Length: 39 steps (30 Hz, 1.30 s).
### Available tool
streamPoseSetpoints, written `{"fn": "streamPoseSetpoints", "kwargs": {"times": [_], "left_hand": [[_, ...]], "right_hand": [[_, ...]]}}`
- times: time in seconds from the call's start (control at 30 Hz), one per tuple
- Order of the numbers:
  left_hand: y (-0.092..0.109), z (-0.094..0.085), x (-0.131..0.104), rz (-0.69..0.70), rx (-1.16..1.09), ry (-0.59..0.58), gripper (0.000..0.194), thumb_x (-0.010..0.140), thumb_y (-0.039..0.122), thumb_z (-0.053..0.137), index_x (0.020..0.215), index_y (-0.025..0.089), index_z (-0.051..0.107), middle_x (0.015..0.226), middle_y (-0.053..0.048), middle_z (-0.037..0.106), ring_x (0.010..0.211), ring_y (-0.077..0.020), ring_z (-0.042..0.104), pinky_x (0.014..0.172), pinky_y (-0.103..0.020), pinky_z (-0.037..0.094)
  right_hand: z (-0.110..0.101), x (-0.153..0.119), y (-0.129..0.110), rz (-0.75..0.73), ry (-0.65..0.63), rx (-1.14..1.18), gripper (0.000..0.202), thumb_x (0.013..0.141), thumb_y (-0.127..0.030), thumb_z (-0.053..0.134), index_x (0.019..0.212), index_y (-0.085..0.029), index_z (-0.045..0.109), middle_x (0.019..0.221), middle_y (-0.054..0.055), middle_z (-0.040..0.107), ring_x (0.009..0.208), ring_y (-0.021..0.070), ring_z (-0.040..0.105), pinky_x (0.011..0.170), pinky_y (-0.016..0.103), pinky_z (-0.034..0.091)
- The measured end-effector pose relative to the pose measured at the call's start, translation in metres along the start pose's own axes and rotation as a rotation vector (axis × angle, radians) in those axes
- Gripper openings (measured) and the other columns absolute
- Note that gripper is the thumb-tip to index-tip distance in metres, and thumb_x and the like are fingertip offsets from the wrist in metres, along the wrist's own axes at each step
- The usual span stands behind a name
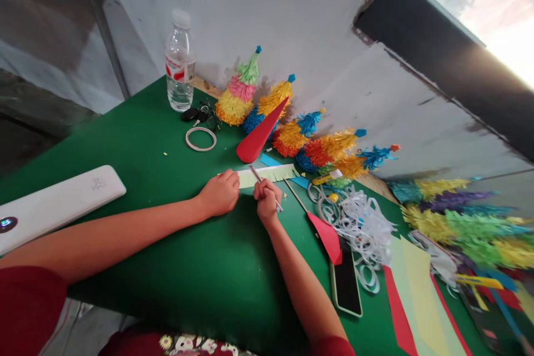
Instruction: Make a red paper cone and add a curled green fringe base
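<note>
My left hand (222, 193) is closed at the left end of a pale yellow-green paper strip (247, 179), pressing it to the table. Slits fringe the strip's right part. In my right hand (268, 200) is a slim silver tool (256, 173), gripped like a pen, its tip over the strip; whether it is a craft knife I cannot tell. Just behind the strip stands a red paper cone (258, 136), tilted to the right. Blue paper strips (270, 161) lie beside it. A stick with a red paper piece (326, 235) rests right of my right hand.
Several fringed paper cones (240, 97) line the wall. A water bottle (180, 64), keys (198, 113) and a tape ring (201, 138) sit at back left. A power bank (62, 203) lies left. Right are white curled strips (365, 222), a phone (347, 283), paper sheets (417, 283) and a yellow cutter (326, 177).
</note>
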State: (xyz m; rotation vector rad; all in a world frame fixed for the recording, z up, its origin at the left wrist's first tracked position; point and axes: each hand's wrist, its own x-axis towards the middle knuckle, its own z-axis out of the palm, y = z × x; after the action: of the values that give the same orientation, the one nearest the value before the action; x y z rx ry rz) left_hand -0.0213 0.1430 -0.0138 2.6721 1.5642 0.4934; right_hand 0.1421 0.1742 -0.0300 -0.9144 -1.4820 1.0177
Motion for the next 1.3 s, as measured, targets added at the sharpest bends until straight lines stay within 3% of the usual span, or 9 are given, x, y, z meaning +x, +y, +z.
{"fn": "streamPoseSetpoints", "kwargs": {"times": [0.17,0.33,1.03,1.3], "left_hand": [[0.0,-0.003,0.001,0.006,-0.005,-0.011,0.028,0.091,0.022,0.042,0.1,0.005,0.062,0.1,-0.018,0.06,0.1,-0.0279,0.052,0.078,-0.037,0.049],[0.001,-0.002,-0.001,-0.005,-0.017,-0.016,0.029,0.091,0.023,0.042,0.102,0.004,0.061,0.105,-0.02,0.06,0.103,-0.0292,0.051,0.08,-0.038,0.048],[0.0,0.001,0.0,-0.017,-0.014,-0.024,0.029,0.09,0.022,0.042,0.103,0.005,0.062,0.106,-0.019,0.061,0.101,-0.0266,0.053,0.08,-0.036,0.049],[0.002,-0.002,0.002,-0.03,0.008,-0.043,0.025,0.09,0.022,0.044,0.097,0.007,0.063,0.101,-0.018,0.06,0.099,-0.0275,0.052,0.074,-0.036,0.049]], "right_hand": [[-0.014,-0.007,-0.006,-0.122,-0.195,-0.312,0.022,0.074,-0.019,0.038,0.051,-0.022,0.036,0.05,-0.002,0.036,0.048,0.0119,0.033,0.051,0.028,0.025],[-0.014,-0.007,-0.01,-0.108,-0.276,-0.433,0.021,0.076,-0.019,0.036,0.055,-0.022,0.038,0.051,-0.002,0.037,0.05,0.0127,0.035,0.052,0.028,0.026],[-0.003,0.002,-0.021,-0.109,-0.43,-0.564,0.018,0.077,-0.017,0.035,0.059,-0.022,0.037,0.055,-0.002,0.039,0.052,0.0127,0.038,0.055,0.026,0.028],[-0.017,-0.012,-0.038,-0.049,-0.502,-0.56,0.017,0.075,-0.018,0.035,0.058,-0.022,0.032,0.052,-0.003,0.032,0.05,0.0127,0.032,0.053,0.027,0.024]]}}
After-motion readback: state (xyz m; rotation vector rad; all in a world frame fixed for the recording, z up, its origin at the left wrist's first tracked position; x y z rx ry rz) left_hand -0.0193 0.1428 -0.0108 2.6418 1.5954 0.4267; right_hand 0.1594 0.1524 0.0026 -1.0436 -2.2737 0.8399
